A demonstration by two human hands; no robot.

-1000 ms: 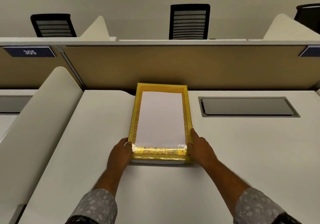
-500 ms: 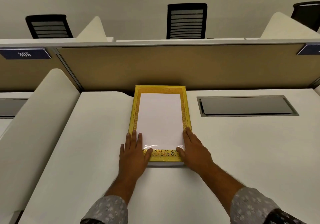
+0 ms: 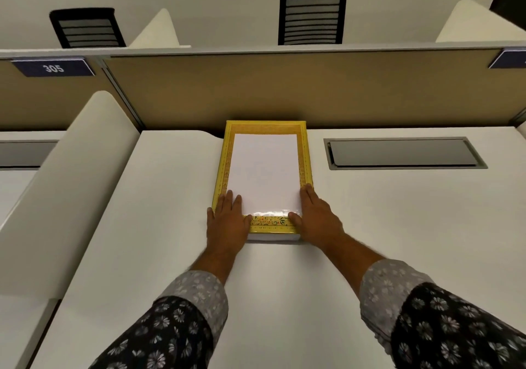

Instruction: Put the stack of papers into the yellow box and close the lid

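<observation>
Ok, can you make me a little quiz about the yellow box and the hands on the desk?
1. True or false: both hands lie flat on the near end of the yellow box.
2. What number is on the blue sign?
A) 305 B) 512 C) 108
3. Fill in: the grey hatch in the desk sits to the ___ of the box.

Key: 1 true, the left hand and right hand press down flat; 2 A; 3 right.

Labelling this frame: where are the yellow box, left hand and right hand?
yellow box (image 3: 304,152): head view, right border of lid.
left hand (image 3: 227,222): head view, back of hand.
right hand (image 3: 318,217): head view, back of hand.
</observation>
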